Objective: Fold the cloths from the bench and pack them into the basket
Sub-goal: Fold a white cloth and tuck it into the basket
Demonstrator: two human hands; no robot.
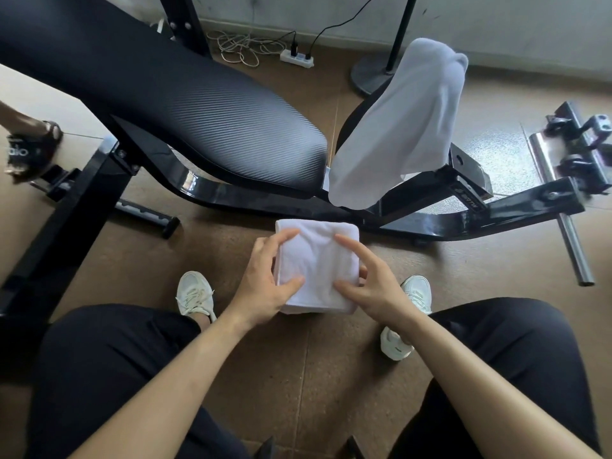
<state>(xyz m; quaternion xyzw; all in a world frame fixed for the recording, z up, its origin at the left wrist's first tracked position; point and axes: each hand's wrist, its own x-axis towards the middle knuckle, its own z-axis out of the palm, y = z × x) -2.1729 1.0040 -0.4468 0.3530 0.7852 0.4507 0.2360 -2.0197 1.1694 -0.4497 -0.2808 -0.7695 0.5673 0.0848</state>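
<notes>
Here, between the knees, a folded white cloth [316, 266] is held above the floor: the left hand [265, 276] grips its left edge, the right hand [367, 279] its right, fingers spread on top. Beyond, another white cloth [400, 127] drapes over the black bench [205, 104].
</notes>
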